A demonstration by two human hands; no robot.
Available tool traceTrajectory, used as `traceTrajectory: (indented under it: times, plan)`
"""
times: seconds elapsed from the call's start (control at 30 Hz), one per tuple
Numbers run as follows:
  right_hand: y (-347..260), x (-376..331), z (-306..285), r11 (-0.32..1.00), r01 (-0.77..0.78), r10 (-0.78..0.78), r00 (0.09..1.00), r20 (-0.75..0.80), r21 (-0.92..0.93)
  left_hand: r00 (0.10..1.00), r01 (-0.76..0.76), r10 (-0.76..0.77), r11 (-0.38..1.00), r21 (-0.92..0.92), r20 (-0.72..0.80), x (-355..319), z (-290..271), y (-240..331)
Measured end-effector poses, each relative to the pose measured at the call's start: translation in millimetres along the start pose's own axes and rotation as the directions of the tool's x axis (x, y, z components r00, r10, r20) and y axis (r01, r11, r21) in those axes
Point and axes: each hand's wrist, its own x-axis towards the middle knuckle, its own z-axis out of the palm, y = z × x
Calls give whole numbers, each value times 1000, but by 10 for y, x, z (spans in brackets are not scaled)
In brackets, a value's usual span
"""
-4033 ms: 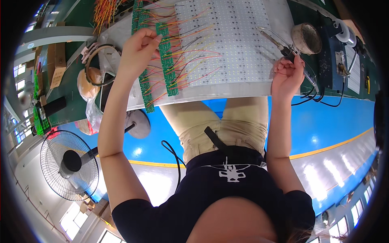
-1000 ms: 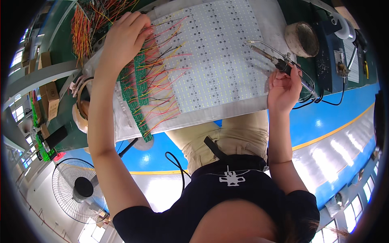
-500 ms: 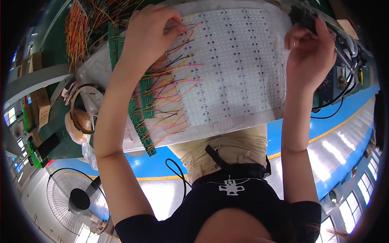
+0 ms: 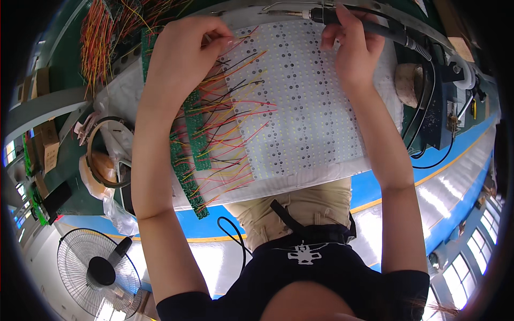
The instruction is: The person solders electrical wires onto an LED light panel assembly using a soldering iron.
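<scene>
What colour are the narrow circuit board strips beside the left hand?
Green, seen best in the head view: the circuit board strips lie just below the left hand.

- An electronics assembly workshop, by its bench and floor.
- A white LED panel point(image 4: 300, 101) covers the bench, with green circuit strips point(image 4: 187, 155) and coloured wires point(image 4: 101, 43) at its left.
- A soldering iron point(image 4: 332, 16) lies at the far edge.
- A floor fan point(image 4: 99, 273) stands on the glossy blue floor point(image 4: 460, 176).

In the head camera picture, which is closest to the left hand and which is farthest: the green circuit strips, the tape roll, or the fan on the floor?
From the left hand:
1. Green circuit strips, just below it.
2. Tape roll, lower left on the bench.
3. Fan, far below on the floor.
</scene>
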Motion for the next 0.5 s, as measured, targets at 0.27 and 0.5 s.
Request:
traceTrajectory:
  times: [0.27,0.5]
  plan:
    - [-20,13,53,995,-102,101,994,-33,-18,992,108,-113,991,-80,-63,-9,34,64]
    - [-29,50,49,991,-134,134,991,-26,-15,986,93,-105,991,-98,-132,-7,34,46]
